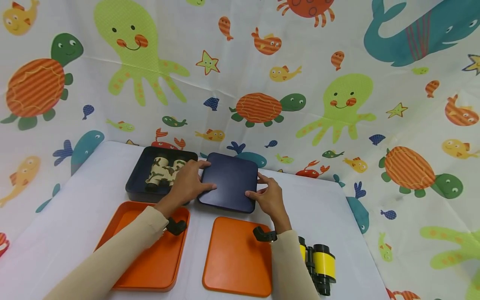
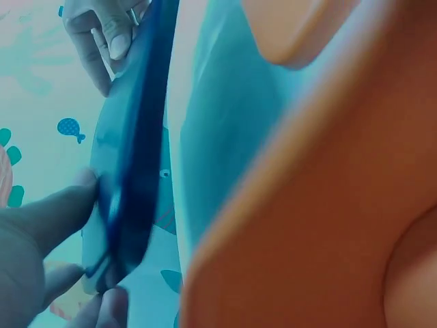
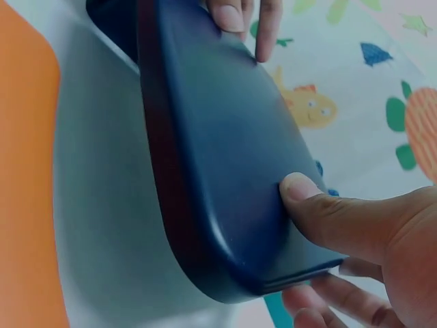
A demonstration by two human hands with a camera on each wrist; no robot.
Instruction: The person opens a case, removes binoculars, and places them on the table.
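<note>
A dark navy square lid point(image 1: 229, 180) is held between both hands, its smooth face turned up. My left hand point(image 1: 187, 181) grips its left side, thumb on top. On the opposite side my right hand point(image 1: 269, 195) grips the lid, thumb on the face and fingers round the edge, as the right wrist view shows with the lid point(image 3: 225, 137) raised off the table. Just left of the left hand stands a navy box point(image 1: 136, 183), open at the top, with camouflage binoculars point(image 1: 159, 171) inside. The left forearm hides part of that box's near side.
An orange open tray point(image 1: 150, 266) lies at front left, partly under the left arm. An orange lid point(image 1: 238, 258) rests in front of the hands. Yellow and black binoculars point(image 1: 324, 264) lie at front right, partly behind the right sleeve. A sea-animal printed cloth point(image 1: 210, 33) hangs behind.
</note>
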